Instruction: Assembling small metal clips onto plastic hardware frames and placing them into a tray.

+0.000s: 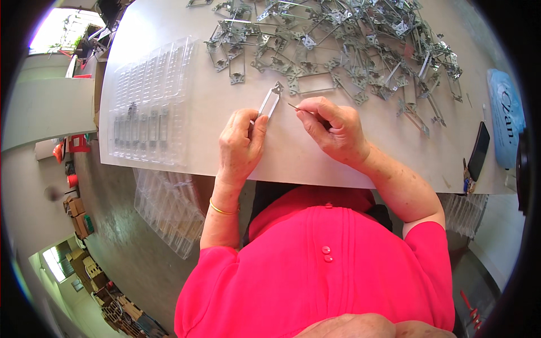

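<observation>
Between the thumb and fingers of my left hand (241, 142), closed, is a narrow rectangular metal frame (264, 103) tilted upward, with a punched bracket at its far end. My right hand (338, 130) is just to its right, fingers pinched on a thin pin-like piece (291, 106) whose tip points at the frame without touching it. The rest of that piece is hidden by my fingers. Beyond both hands spreads a tangled pile of similar metal frames (315, 83). On the left lies a clear plastic tray (183, 67), with several frames (153, 127) standing in its near slots.
At the right edge of the table (208, 163) are a dark phone (479, 151), a small tool with blue on it (468, 181) and a blue plastic bag (505, 118). More clear trays (169, 211) are stacked below the table's left front edge. Boxes (78, 211) stand farther left.
</observation>
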Demonstrator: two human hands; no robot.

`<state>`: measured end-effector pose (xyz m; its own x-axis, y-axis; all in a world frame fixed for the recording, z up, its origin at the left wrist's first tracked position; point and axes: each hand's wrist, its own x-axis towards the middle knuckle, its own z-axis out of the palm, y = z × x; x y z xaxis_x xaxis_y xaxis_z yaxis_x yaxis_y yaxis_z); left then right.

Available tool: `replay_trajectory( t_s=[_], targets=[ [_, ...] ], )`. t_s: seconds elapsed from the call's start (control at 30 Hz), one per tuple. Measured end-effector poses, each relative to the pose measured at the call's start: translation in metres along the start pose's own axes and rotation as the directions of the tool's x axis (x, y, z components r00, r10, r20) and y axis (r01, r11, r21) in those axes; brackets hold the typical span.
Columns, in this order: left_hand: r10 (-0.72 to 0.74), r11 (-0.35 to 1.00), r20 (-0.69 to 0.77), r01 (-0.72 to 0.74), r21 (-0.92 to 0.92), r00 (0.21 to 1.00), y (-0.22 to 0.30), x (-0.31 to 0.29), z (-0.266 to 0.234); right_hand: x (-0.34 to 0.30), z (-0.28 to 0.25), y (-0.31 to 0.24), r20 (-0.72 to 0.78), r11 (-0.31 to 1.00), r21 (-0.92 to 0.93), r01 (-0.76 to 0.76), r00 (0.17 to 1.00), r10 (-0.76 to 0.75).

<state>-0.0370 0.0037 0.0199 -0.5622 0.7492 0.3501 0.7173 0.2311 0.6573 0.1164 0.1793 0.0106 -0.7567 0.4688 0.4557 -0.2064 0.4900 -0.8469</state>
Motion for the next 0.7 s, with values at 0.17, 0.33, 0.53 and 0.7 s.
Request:
replay_trajectory(
  t_s=[0.17,0.33,0.53,0.7],
  targets=[
    [0.069,0.996,-0.022,-0.067,0.062,0.997,-0.001,0.003,0.001,0.0,0.0,0.002,0.009,1.0,-0.01,-0.001,1.0,0.001],
    [0.04,0.998,0.013,-0.039,-0.057,0.999,0.006,0.002,-0.008,0.002,0.001,0.003,-0.02,0.999,0.008,-0.051,0.998,0.051],
    [0.015,0.997,0.108,-0.007,-0.076,0.994,0.012,-0.006,-0.017,-0.003,0.004,0.004,0.028,0.986,-0.149,-0.078,0.996,0.083],
    [0.149,0.989,0.091,-0.149,-0.006,0.985,0.011,-0.009,-0.016,-0.003,0.006,0.005,0.028,0.98,-0.198,0.001,1.0,0.004]
  ],
)
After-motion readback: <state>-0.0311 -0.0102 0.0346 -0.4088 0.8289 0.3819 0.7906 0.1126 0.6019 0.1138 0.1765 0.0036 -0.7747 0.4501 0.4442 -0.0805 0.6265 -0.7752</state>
